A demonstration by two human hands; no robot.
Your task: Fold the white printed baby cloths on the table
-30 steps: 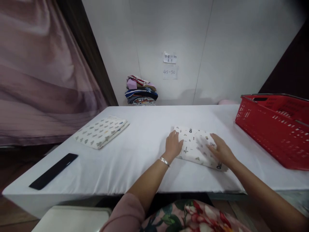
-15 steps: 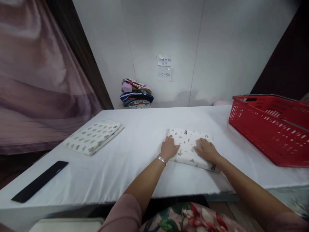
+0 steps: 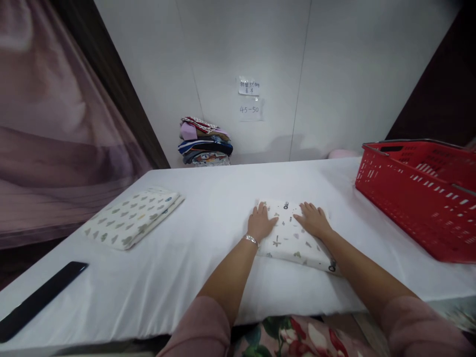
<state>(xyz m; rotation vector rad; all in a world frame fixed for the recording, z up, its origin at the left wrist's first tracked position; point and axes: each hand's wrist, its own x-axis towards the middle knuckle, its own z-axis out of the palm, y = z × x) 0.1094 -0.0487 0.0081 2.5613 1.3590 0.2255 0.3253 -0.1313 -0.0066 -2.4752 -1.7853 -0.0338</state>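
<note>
two folded cloths [image 3: 290, 237], one red basket [image 3: 416, 198], one black strip [image 3: 37, 300], two hands [image 3: 260, 224]

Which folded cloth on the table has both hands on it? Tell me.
The white folded cloth with small scattered motifs, mid-table: left hand and right hand lie flat on it. The leaf-print folded cloth lies untouched at the left.

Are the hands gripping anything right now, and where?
Nothing is gripped: left hand and right hand lie flat on the folded patterned cloth's far end.

White-covered table [image 3: 208, 198], folded patterned cloth [image 3: 132, 224] at left, black flat bar [image 3: 39, 300], red basket [image 3: 420, 193], stacked fabrics [image 3: 204, 141], wall notes [image 3: 249, 96], writing partly illegible, mauve curtain [image 3: 55, 124].
</note>
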